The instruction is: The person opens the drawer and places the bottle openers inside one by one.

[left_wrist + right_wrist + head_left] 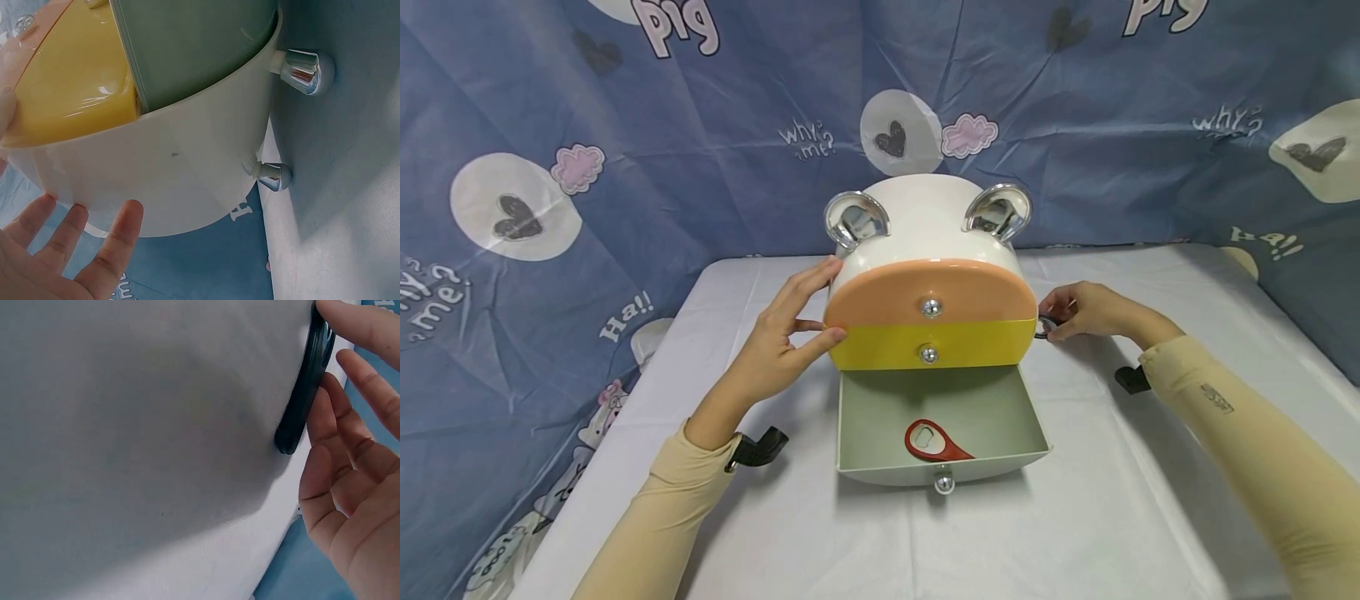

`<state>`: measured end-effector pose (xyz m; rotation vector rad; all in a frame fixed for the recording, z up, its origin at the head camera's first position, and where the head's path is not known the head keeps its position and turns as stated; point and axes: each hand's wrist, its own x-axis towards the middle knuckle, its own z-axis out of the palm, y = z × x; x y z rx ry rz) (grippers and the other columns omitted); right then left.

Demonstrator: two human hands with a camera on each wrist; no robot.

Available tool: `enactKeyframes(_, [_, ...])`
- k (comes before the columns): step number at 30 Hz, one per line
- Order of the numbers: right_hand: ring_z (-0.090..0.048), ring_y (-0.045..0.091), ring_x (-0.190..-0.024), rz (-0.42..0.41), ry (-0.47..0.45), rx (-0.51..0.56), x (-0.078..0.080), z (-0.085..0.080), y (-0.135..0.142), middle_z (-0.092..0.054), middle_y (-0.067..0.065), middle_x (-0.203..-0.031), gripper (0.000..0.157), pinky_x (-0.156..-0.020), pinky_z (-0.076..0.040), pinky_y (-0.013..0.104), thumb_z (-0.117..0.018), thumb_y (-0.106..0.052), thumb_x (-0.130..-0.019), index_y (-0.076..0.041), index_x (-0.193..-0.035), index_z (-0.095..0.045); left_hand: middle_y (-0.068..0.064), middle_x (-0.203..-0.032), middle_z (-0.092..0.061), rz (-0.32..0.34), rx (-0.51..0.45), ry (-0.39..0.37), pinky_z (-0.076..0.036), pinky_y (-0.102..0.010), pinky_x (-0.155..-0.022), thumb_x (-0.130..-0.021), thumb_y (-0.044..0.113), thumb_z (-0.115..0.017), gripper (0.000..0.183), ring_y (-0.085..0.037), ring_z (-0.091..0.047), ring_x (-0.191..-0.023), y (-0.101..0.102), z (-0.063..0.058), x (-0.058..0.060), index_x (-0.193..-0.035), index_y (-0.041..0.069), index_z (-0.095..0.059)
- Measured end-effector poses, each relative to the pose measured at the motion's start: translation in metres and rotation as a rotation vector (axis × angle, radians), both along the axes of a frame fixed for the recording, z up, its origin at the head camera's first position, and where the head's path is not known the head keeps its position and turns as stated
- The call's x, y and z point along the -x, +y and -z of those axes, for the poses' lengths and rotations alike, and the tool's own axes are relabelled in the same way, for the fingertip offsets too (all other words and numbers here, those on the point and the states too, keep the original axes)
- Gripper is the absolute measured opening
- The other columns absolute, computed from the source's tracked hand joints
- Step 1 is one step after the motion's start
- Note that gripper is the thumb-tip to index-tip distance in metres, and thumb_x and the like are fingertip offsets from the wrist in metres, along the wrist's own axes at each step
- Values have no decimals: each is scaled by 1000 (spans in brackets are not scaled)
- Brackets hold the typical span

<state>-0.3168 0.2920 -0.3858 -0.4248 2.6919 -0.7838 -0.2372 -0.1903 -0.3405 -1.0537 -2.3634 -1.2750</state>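
A small rounded cabinet (925, 225) has a white shell, two silvery ears and three drawers. Its orange drawer (880, 292) and yellow drawer (880, 346) are closed, while the grey-green bottom drawer (872, 408) is pulled out. Inside that drawer lies a red bottle opener (951, 451). My left hand (775, 342) rests against the cabinet's left side, fingers spread and thumb by the yellow drawer's edge. At the cabinet's right, my right hand (1090, 312) pinches a black bottle opener (303, 394) between thumb and fingers, just over the cloth; the cabinet partly hides it in the head view.
A white cloth (1150, 500) covers the table. Behind it hangs a blue printed curtain (760, 100). The cabinet stands on short silvery feet (306, 72). The open drawer juts toward me, its round knob (944, 483) at the front.
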Motion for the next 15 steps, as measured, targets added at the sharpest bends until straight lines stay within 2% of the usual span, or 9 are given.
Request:
enactKeyframes(6, [-56,19,-84,-30,0,-3,-3,2,0,-68,13,-100,50,-70,-48,28,-90,-16,-88,1,-129,-68,3,-174,-36,-2,2,-4,-66,-30,-93,-97,2,-78,83,-19,-44,-155,0,0,0,-168,22,-39])
enactKeyframes(15, [-61,21,-91,5,-72,-15,-5,0,-3,-71,14,-105,58,-78,-53,32,-91,-18,-86,0,-135,-65,3,-174,-37,0,2,3,-66,-29,-92,-97,2,-78,83,-19,-45,-155,0,0,0,-167,21,-40])
